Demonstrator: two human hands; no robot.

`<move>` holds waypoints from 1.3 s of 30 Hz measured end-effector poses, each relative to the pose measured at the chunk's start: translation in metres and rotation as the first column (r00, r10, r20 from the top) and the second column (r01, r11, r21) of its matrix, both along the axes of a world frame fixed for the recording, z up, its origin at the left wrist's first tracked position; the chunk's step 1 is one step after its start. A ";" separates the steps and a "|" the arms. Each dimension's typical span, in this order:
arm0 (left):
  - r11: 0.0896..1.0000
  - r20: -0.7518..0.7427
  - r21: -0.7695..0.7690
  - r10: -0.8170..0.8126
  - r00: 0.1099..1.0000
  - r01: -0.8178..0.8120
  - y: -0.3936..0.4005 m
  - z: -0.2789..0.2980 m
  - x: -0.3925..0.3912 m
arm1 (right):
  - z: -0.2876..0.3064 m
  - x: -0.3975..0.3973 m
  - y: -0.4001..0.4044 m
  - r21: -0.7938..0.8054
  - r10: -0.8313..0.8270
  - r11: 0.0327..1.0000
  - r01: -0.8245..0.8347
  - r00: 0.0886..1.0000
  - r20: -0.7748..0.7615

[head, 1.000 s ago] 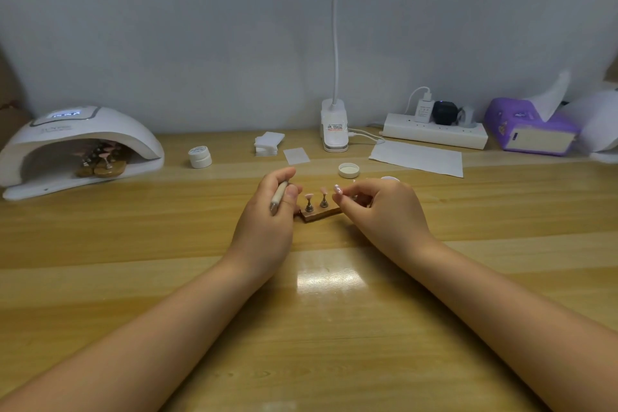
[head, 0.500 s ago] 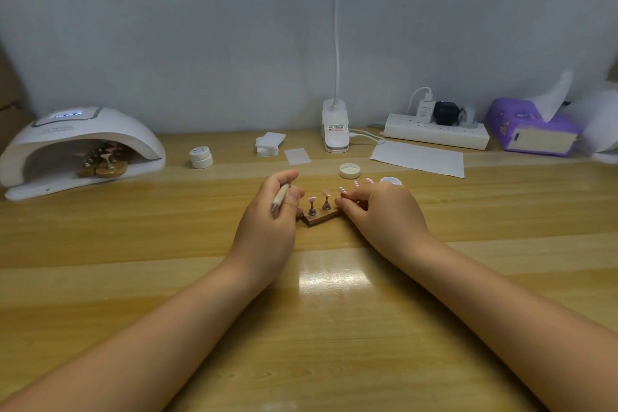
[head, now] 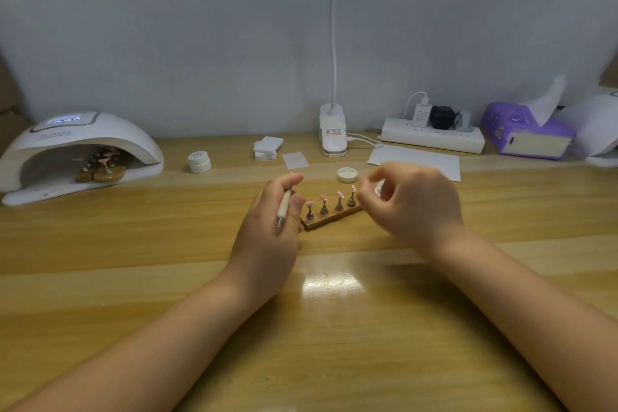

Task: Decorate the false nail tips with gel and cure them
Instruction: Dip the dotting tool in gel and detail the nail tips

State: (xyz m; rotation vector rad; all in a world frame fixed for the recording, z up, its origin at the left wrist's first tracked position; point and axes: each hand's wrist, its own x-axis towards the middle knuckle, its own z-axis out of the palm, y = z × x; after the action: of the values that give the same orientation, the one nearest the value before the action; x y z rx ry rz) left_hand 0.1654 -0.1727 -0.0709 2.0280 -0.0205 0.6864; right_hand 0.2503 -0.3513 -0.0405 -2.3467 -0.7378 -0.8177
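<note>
A small wooden strip [head: 329, 219] lies mid-table and carries several metal stands topped with pink nail tips [head: 322, 197]. My left hand [head: 267, 231] rests at the strip's left end and grips a slim pen-like tool [head: 284, 207] that points down. My right hand [head: 414, 204] hovers, blurred, just off the strip's right end with fingers loosely curled and nothing seen in them. Behind its fingers an open white gel jar [head: 379, 189] is partly hidden, and the jar's lid [head: 347, 174] lies beside it. At far left the white curing lamp [head: 80, 144] is lit, with more tip holders [head: 100, 169] inside.
A closed white jar [head: 199, 161], stacked wipes [head: 267, 147] and one loose pad [head: 295, 160] sit behind the hands. The desk lamp base [head: 332, 134], a paper sheet [head: 414, 162], a power strip [head: 431, 139] and a purple tissue box [head: 525, 134] line the back.
My right hand has let go of the strip's right end, risen and shifted right, uncovering more stands. My left hand still holds the tool in the same place.
</note>
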 end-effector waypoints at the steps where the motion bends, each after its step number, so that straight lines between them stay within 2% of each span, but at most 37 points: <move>1: 1.000 0.000 -0.006 -0.004 1.000 0.004 0.000 0.001 0.000 | 0.003 0.005 -0.006 0.064 0.014 0.998 -0.017 0.999 0.046; 3: 0.999 -0.008 -0.036 -0.011 1.000 0.011 -0.001 0.003 -0.001 | 0.001 0.015 -0.019 0.121 0.026 0.992 -0.036 0.997 0.079; 5: 0.999 -0.017 -0.051 -0.009 1.000 0.008 -0.001 0.004 -0.002 | -0.006 0.027 -0.027 0.102 0.021 0.995 -0.012 0.996 -0.084; 8: 0.998 0.011 -0.058 0.004 1.000 -0.004 -0.002 0.005 -0.003 | -0.017 0.040 -0.032 -0.010 -0.020 1.000 0.017 0.937 -0.347; 11: 0.997 0.031 -0.080 0.001 1.000 0.001 -0.003 0.005 -0.004 | -0.022 0.044 -0.032 -0.099 -0.061 0.995 0.019 0.897 -0.437; 13: 0.996 0.042 -0.085 0.001 0.999 0.003 -0.003 0.005 -0.004 | -0.024 0.046 -0.031 -0.099 -0.057 0.995 0.012 0.884 -0.465; 23: 0.995 0.120 -0.096 -0.026 0.992 0.038 -0.002 0.010 -0.005 | -0.023 0.047 -0.034 0.103 0.056 0.995 -0.010 0.892 -0.449; 29: 0.979 0.226 -0.200 -0.001 0.974 0.048 0.002 0.028 -0.008 | 0.003 0.032 -0.017 0.271 0.169 0.958 -0.096 0.951 -0.260; 33: 0.950 0.264 -0.306 0.028 0.964 0.056 0.003 0.043 -0.013 | 0.020 0.007 0.004 0.213 0.271 0.948 -0.236 0.951 -0.149; 39: 0.974 0.298 -0.218 0.002 0.954 0.066 -0.005 0.057 -0.018 | 0.025 -0.016 0.017 0.133 0.347 0.934 -0.332 0.932 -0.109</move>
State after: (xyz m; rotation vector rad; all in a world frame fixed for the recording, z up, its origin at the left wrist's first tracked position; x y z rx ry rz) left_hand 0.1474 -0.1777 -0.0139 1.6893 -0.1451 0.9257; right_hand 0.2343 -0.3347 -0.0160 -2.0683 -0.9798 -0.5330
